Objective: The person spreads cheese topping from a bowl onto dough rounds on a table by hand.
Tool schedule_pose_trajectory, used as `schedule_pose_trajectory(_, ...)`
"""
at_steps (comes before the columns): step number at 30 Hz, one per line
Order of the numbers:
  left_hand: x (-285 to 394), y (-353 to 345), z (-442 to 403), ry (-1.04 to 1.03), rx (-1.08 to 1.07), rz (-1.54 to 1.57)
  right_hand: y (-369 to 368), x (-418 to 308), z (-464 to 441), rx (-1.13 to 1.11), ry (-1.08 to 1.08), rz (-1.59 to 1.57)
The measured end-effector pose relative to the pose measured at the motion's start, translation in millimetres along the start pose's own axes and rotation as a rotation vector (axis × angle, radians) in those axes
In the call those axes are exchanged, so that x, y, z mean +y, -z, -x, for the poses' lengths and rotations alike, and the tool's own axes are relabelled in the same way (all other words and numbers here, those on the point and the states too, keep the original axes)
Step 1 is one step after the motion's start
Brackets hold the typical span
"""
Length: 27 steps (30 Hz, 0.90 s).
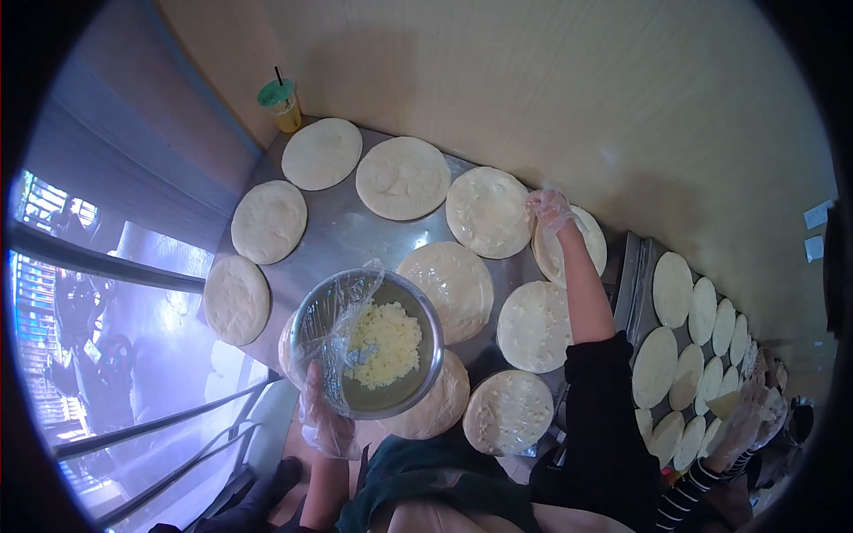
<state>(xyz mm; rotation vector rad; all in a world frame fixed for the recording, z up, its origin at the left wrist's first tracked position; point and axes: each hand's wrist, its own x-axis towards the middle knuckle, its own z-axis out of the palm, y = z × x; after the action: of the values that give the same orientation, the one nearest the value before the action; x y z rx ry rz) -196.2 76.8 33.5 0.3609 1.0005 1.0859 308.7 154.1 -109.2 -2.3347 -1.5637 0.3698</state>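
Note:
My left hand (324,419), in a clear plastic glove, grips the near left side of a round metal bowl (434,360). Pale yellow, crumbly shreds that look like grated cheese (386,346) fill part of the bowl, and crumpled clear plastic film (330,329) covers its left side. My right hand (553,209), also gloved, reaches to the back right with its fingers pinched together. It is over the seam between a flat dough round (489,213) and another dough round (586,244); what its fingertips hold is hidden. Pale bits dot the dough round (508,413) at the front.
More dough rounds lie on the metal table (355,233). A drink cup with a green lid and straw (283,105) stands at the back left corner against the wall. To the right, a second surface holds several dough rounds (673,289), with another person's striped sleeve (697,493) nearby.

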Motion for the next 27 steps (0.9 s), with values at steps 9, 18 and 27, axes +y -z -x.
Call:
schedule_pose_trajectory(9, -0.4, -8.8, -3.8, -0.014, 0.000, 0.012, -2.9, -0.7, -34.3, 0.064, 0.055, 0.199)
schedule_pose_trajectory(18, -1.0, -7.9, -7.1, 0.000, 0.018, 0.021, -3.9, -20.3, -54.3, 0.108, 0.095, 0.234)
schedule_pose_trajectory(27, -4.4, 2.8, -14.3, 0.020, 0.042, 0.028, -19.1, -46.9, -77.0, 0.042, 0.141, 0.359)
